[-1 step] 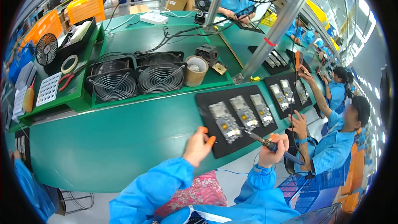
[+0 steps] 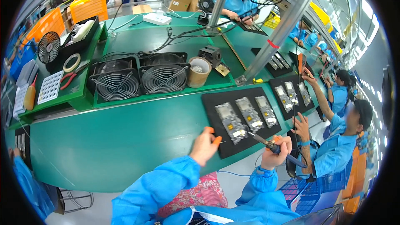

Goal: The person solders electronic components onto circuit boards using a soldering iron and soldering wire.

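Observation:
My left hand [image 2: 204, 146], with orange covers on its fingertips, pinches a thin solder wire [image 2: 223, 142] at the near left edge of a black pad [image 2: 211, 118]. My right hand [image 2: 275, 154] grips a soldering iron [image 2: 262, 140], its tip pointing left towards the nearest circuit board. Side by side on the pad lie three grey boards: the left board [image 2: 231, 123], the middle board [image 2: 249, 113] and the right board [image 2: 266, 111]. The iron's tip is close to the left board's near end; whether it touches, I cannot tell.
Behind the pad stand two fans with wire guards [image 2: 164, 78], a cardboard tub [image 2: 198, 73] and a metal holder [image 2: 210, 54]. Another black pad with boards [image 2: 287, 100] lies to the right, near a co-worker [image 2: 333, 141]. A slanted metal post [image 2: 277, 37] rises behind.
The whole view has shifted slightly, with the pad and boards a little further right in the picture. My left hand sits slightly further right and higher; both hands keep their holds.

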### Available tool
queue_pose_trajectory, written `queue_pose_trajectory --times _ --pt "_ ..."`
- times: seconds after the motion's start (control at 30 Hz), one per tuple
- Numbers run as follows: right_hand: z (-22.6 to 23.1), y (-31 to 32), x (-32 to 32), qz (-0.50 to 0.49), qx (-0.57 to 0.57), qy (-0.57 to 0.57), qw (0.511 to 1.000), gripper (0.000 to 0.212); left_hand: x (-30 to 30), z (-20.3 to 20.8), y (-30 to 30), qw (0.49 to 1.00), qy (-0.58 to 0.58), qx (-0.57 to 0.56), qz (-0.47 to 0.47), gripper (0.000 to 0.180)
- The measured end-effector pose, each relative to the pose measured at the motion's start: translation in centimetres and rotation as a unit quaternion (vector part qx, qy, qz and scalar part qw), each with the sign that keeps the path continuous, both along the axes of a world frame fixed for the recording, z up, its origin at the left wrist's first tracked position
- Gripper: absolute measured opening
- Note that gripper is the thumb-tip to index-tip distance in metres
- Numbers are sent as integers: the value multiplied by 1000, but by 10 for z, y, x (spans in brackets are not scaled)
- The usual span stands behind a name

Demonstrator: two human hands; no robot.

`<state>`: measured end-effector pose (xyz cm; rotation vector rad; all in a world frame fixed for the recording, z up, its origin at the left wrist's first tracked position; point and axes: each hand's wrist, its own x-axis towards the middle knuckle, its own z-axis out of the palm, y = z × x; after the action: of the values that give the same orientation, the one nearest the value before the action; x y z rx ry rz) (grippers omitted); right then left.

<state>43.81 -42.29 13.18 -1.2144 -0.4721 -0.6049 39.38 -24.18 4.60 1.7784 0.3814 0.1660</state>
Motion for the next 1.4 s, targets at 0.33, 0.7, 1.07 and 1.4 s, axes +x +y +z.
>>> queue_pose_trajectory --times 0.33,0.7,1.07,1.4 --pt "16 -6 -2 2 19 -10 1000 25 54 -12 -53 946 -37 -212 -243 64" --pt "-11 74 16 112 65 12 992 24 -125 59 79 960 45 -197 -195 43" --pt "-17 136 11 181 -16 126 975 23 -364 121 223 788 -543 -179 230 36" --pt "-19 134 45 230 8 -58 971 26 -370 81 374 861 -154 31 483 30"
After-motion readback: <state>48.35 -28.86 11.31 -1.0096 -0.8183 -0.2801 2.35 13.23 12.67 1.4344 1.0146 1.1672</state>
